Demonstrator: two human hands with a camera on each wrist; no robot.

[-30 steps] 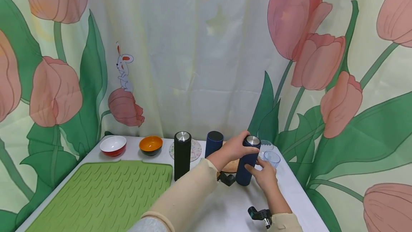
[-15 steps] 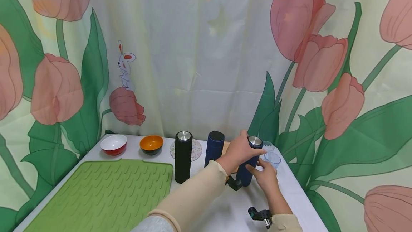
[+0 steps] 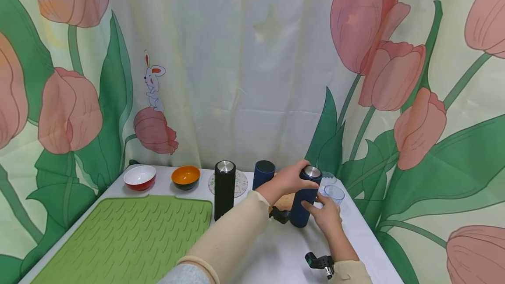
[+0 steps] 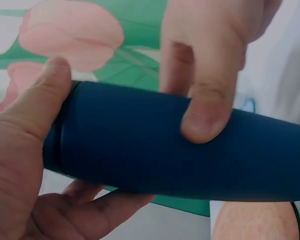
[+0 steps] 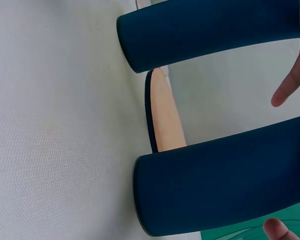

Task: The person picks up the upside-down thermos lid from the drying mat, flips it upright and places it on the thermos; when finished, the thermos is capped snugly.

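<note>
A dark blue thermos (image 3: 301, 207) with a silver-topped lid stands upright near the table's right side. My left hand (image 3: 289, 181) grips it round the top, with the thumb across the near side at the lid's seam in the left wrist view. Lower down, my right hand (image 3: 326, 216) holds the body from the right, its thumb (image 4: 205, 117) pressed on the blue surface. The thermos base (image 5: 160, 195) shows in the right wrist view, close to the white cloth. Behind my left wrist stands a second blue cylinder (image 3: 264, 174) with a dark top.
A black thermos (image 3: 224, 194) stands left of my left forearm, before a round patterned mat (image 3: 240, 184). Clear cups (image 3: 334, 193) are at the right; a round wooden board (image 3: 285, 203) lies behind. A green mat (image 3: 130, 236), orange bowl (image 3: 185, 175) and red-and-white bowl (image 3: 140, 176) occupy the left.
My left hand swung rightward around the thermos top half a second ago and has since come back left. The right hand keeps its hold; the thermos stays in place.
</note>
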